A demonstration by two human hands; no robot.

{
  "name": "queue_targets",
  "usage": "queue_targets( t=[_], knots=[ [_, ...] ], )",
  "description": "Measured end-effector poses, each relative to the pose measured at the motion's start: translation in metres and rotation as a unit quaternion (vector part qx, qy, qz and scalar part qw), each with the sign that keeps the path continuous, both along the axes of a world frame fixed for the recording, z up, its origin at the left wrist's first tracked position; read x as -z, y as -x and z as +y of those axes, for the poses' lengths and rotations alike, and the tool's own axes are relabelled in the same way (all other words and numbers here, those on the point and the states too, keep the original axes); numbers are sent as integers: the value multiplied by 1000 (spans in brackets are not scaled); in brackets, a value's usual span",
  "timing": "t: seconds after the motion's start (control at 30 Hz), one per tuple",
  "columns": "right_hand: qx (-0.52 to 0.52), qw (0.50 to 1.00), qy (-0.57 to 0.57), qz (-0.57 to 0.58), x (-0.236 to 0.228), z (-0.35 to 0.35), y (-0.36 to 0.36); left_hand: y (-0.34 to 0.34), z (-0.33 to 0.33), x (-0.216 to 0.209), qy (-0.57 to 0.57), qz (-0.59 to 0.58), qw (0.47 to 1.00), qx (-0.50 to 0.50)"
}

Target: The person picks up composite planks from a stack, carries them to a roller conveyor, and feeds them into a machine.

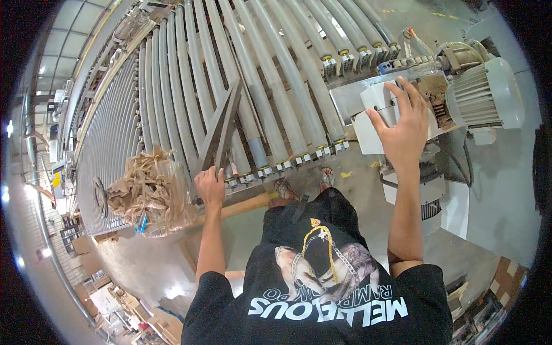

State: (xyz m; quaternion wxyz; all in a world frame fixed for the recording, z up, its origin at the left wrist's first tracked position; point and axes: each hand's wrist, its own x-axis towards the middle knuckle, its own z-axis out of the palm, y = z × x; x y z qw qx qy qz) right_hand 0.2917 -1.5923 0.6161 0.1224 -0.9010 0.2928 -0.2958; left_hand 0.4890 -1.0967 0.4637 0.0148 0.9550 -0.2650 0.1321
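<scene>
I see my left hand [210,185] at the near edge of the roller conveyor [172,103], with the fingers curled closed around the near end of a grey metal bar [221,129]. This bar lies across the rollers and runs away from me toward the middle of the conveyor; it looks like two flat strips that meet at the far end. Just to the left of this hand, at the near left corner of the conveyor, a clear bag full of crumpled brown paper scraps [150,192] sits on the edge.

My right hand [402,123] is wide open, with the fingers spread, and it lies flat on a white housing [374,115] at the right end of the conveyor. It grips nothing, only presses on the top. Just beside it, on the right, stands a grey electric motor [483,95] with cooling ribs. Below me I see my feet [305,184] on the concrete floor [494,190], near the edge of the conveyor.
</scene>
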Motion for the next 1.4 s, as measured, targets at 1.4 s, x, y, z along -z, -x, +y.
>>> queue_targets(
  t=[1.4],
  knots=[
    [31, 998, -54, -1, -6, -9, 5, 45, -207, 23, 105, 198, 960, 167]
  ],
)
